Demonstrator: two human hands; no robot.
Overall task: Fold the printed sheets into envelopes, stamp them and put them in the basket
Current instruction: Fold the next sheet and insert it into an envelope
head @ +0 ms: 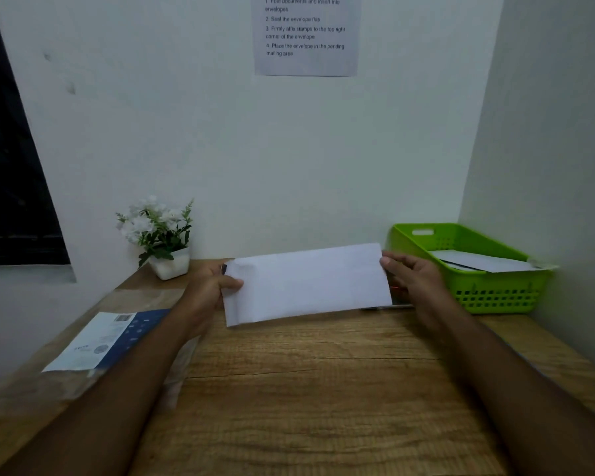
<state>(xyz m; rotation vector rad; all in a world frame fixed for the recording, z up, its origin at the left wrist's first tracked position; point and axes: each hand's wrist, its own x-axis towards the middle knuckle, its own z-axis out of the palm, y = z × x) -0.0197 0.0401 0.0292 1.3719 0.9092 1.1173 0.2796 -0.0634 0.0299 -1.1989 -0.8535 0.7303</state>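
Note:
A long white envelope (306, 283) is held up above the wooden desk (306, 389), tilted slightly with its right end higher. My left hand (210, 286) grips its left end, thumb on the front. My right hand (413, 276) pinches its right end. A green plastic basket (488, 297) stands at the back right of the desk, with white envelopes (485, 261) lying inside it. Something thin and dark shows on the desk under the envelope's right end, mostly hidden.
A white-and-blue plastic packet (107, 338) lies at the left of the desk under my left forearm. A small white pot of white flowers (162, 238) stands at the back left. An instruction sheet (306, 32) hangs on the wall. A side wall is close behind the basket.

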